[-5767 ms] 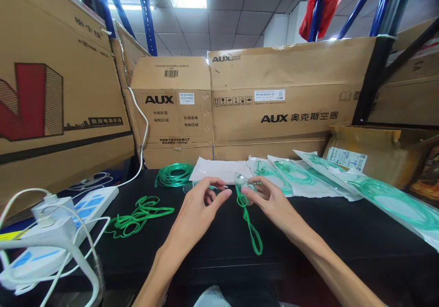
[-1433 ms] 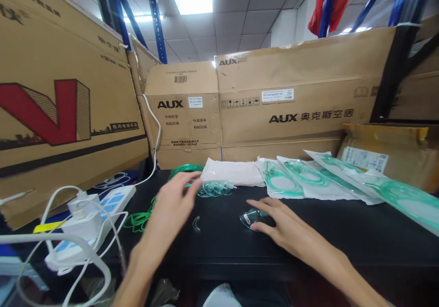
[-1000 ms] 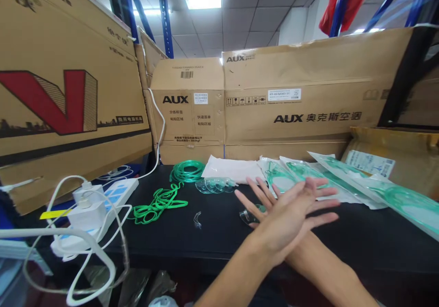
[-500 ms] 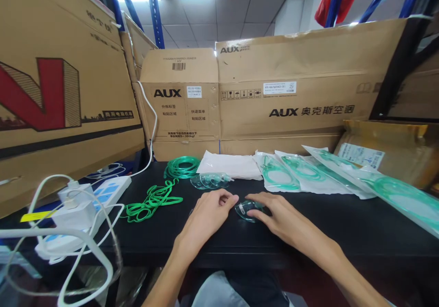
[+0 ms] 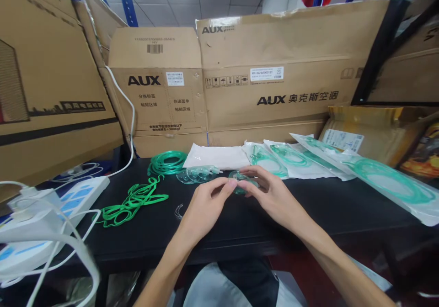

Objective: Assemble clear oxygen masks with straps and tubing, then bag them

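Both hands meet over the black table around a clear greenish plastic mask point(image 5: 244, 184). My right hand point(image 5: 267, 189) grips its right side between thumb and fingers. My left hand point(image 5: 211, 202) pinches the mask's left edge, with thumb and index finger together. Just behind my left hand, several clear mask pieces point(image 5: 197, 174) lie in a row. Thin clear wires or strips point(image 5: 179, 211) rest left of my left hand. Green elastic cord point(image 5: 135, 201) lies in a tangle farther left, and a coil of green tubing point(image 5: 167, 162) sits behind it.
A white packet point(image 5: 216, 156) and bagged green tubing point(image 5: 270, 163) line the back of the black table point(image 5: 219, 234). Cardboard boxes point(image 5: 274, 78) stand behind. A white power strip point(image 5: 82, 197) with looping cables is at the left; a brown package point(image 5: 373, 138) is at the right.
My left hand has closed onto the mask's edge, and both hands hold it raised farther back. The view has shifted to the right, uncovering the thin clear strips.
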Available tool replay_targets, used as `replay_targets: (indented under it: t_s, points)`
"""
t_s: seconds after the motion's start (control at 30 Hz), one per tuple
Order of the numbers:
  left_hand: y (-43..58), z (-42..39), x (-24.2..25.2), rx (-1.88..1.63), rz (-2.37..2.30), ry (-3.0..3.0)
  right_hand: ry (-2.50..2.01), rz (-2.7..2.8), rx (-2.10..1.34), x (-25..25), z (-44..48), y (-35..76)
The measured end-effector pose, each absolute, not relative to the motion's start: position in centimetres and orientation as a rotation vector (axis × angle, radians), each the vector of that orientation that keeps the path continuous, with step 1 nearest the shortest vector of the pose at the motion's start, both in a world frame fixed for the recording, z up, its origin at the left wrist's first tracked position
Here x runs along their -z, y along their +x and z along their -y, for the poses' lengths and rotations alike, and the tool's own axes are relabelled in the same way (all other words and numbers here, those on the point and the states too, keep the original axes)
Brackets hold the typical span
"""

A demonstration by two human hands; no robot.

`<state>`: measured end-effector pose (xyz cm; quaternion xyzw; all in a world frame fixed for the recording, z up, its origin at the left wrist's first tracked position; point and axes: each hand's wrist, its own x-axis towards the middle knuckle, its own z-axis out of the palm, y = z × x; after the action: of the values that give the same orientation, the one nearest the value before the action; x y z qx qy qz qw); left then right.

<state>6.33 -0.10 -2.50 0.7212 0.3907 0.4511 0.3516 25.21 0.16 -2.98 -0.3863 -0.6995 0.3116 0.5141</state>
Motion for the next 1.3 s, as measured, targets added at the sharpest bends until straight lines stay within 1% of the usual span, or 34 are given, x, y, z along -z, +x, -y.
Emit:
replay_targets:
  t_s: [0.17, 0.47, 0.6, 0.7, 0.83, 0.97, 1.07, 1.3]
  points:
    - [5.5, -0.2, 2.6, -1.068, -0.845, 1.685, -0.937, 1.695, -0.785, 2.9, -0.1, 25.6]
    - [6.0, -0.2, 2.8, -1.019, -0.796, 1.542, -0.965, 1.728, -0.772, 3.3, -0.3, 26.1]
    - [6.0, -0.4, 3.3, -1.066, -0.767, 1.615, -0.945, 1.700, -0.874, 3.1, -0.3, 25.7]
    - [6.3, -0.5, 3.6, -1.139, -0.828, 1.651, -0.937, 1.669, -0.892, 3.3, -0.4, 25.5]
    - [6.7, -0.3, 3.9, -1.299, -0.891, 1.651, -0.943, 1.608, -0.824, 3.7, -0.6, 25.8]
    - [7.1, -0.2, 4.2, -1.253, -0.889, 1.717, -0.937, 1.594, -0.708, 3.7, -0.5, 25.9]
    - [7.3, -0.4, 4.5, -1.333, -0.841, 1.803, -0.939, 1.617, -0.679, 3.6, -0.4, 25.7]
    - [7.0, -0.6, 4.3, -1.396, -1.028, 1.930, -1.014, 1.718, -0.604, 3.8, -0.1, 25.3]
